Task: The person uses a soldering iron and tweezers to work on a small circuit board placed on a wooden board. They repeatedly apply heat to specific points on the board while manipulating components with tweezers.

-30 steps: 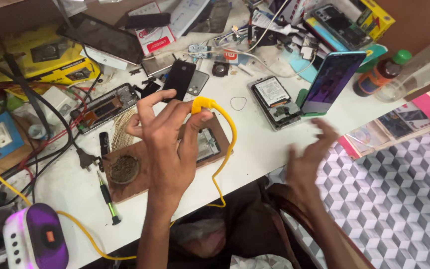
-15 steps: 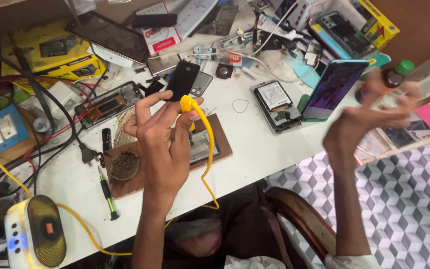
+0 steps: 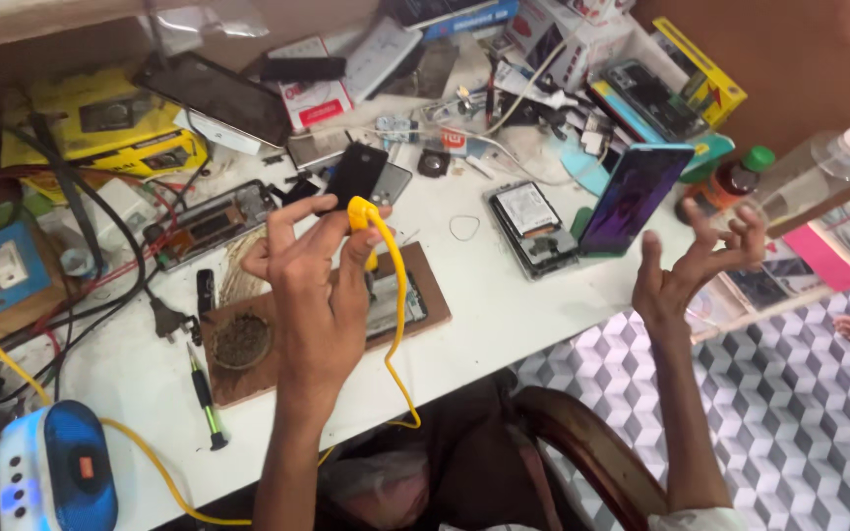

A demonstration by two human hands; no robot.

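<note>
White desk (image 3: 504,324), crowded with phone parts, fills our view above a patterned tile floor (image 3: 799,413). Our left hand (image 3: 317,285) is raised over the desk, fingers pinched on the plug end of the yellow cable (image 3: 397,315), which hangs down past the wrist and runs off the desk edge toward a small blue speaker (image 3: 56,472). Our right hand (image 3: 696,270) is up at the desk's right edge, fingers spread and curled, holding nothing; a second ago it was low and blurred below the desk, so it has risen while the cable hand barely shifted. Under the left hand lies a brown work mat (image 3: 317,329) with a round dish (image 3: 241,340), a green-tipped screwdriver (image 3: 204,398) beside it. Further out: an opened phone (image 3: 533,226), a propped blue phone (image 3: 634,197), a black phone (image 3: 356,175), and a clear spray bottle (image 3: 819,167).
</note>
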